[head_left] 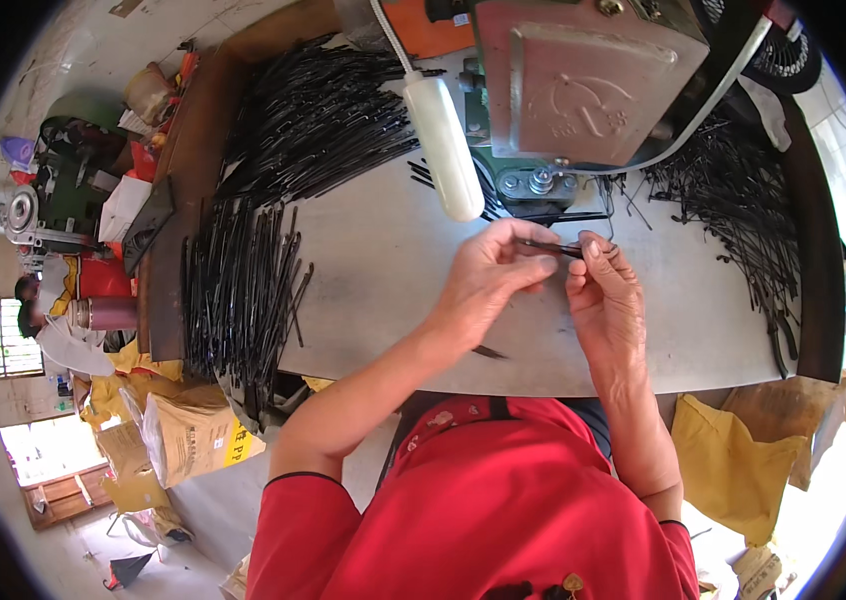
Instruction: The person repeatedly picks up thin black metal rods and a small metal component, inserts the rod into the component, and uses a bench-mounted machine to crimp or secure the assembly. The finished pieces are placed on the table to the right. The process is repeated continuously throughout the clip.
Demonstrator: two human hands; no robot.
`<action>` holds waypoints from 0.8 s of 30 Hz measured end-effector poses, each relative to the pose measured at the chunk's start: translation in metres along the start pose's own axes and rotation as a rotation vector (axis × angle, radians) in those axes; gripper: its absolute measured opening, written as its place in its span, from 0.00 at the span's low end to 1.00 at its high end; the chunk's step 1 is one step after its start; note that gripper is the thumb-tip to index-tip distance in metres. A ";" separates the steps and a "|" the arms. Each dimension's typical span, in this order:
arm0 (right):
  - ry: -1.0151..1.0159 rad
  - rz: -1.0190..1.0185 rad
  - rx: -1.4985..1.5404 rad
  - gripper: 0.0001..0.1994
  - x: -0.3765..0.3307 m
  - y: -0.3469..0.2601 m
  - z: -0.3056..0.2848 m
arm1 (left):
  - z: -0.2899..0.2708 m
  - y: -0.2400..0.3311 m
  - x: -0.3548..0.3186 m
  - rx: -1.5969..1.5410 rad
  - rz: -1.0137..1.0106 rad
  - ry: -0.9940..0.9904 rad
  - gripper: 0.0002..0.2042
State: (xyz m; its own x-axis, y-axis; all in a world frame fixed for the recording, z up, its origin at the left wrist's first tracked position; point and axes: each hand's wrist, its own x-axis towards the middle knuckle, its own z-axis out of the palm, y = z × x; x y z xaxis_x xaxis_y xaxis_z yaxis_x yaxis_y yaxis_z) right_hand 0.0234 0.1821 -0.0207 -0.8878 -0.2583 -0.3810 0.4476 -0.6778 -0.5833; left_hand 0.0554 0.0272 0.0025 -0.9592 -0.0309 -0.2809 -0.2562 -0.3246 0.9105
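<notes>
Both hands hold 1 thin dark piece [565, 249] above the table [373, 310], just in front of the machine [583, 90]. The left hand's [499, 262] fingers curl nearly closed around its left part; the right hand's [607, 285] thumb and forefinger pinch its right end. A white lamp [443, 150] hangs near the left hand. Dark strips lie in 2 piles at left [318, 125] and 1 at right [733, 200].

Your grey tabletop [373, 300] carries black strips [238, 290] at left and far left, a tangled pile [728, 195] right, and a far-side machine [588, 95].
</notes>
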 end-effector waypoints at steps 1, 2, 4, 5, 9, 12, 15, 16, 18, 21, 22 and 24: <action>0.010 -0.081 -0.241 0.12 -0.003 -0.006 0.000 | -0.010 0.005 0.003 0.209 0.087 0.054 0.09; 0.022 -0.160 -0.482 0.12 -0.008 -0.015 -0.002 | -0.025 0.011 0.011 0.417 0.176 0.105 0.07; -0.035 -0.350 -0.922 0.16 -0.023 -0.032 0.008 | -0.060 0.024 0.033 0.935 0.625 0.386 0.04; -0.130 -0.494 -1.134 0.19 -0.031 -0.034 0.014 | -0.081 0.029 0.048 1.129 0.694 0.468 0.05; -0.555 -0.919 -1.698 0.26 -0.051 -0.026 0.019 | -0.113 0.028 0.087 1.556 0.848 0.563 0.07; -0.673 -0.988 -1.641 0.27 -0.046 -0.002 0.002 | -0.112 0.022 0.103 1.619 0.766 0.561 0.07; -0.666 -1.031 -1.613 0.16 -0.040 0.013 -0.012 | -0.131 0.018 0.119 1.573 0.650 0.582 0.12; -0.636 -1.020 -1.645 0.12 -0.039 0.010 -0.011 | -0.131 0.020 0.118 1.571 0.616 0.559 0.12; -0.546 -0.951 -1.684 0.07 -0.038 0.003 -0.008 | -0.127 0.028 0.113 1.615 0.519 0.510 0.13; -0.375 -0.802 -1.633 0.05 -0.029 -0.008 -0.006 | -0.130 0.020 0.107 1.605 0.677 0.557 0.14; -0.326 -0.767 -1.572 0.07 -0.025 -0.009 -0.008 | -0.131 0.017 0.111 1.536 0.834 0.632 0.13; -0.276 -0.694 -1.484 0.09 -0.015 -0.011 -0.016 | -0.130 0.022 0.103 1.417 0.974 0.623 0.11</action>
State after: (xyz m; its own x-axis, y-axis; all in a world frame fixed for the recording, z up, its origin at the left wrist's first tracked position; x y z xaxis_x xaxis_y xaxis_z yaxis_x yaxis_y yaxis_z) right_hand 0.0330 0.2041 -0.0199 -0.8675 -0.4231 0.2616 -0.4523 0.4520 -0.7689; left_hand -0.0338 -0.1059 -0.0461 -0.7176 -0.1118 0.6874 0.0876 0.9647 0.2483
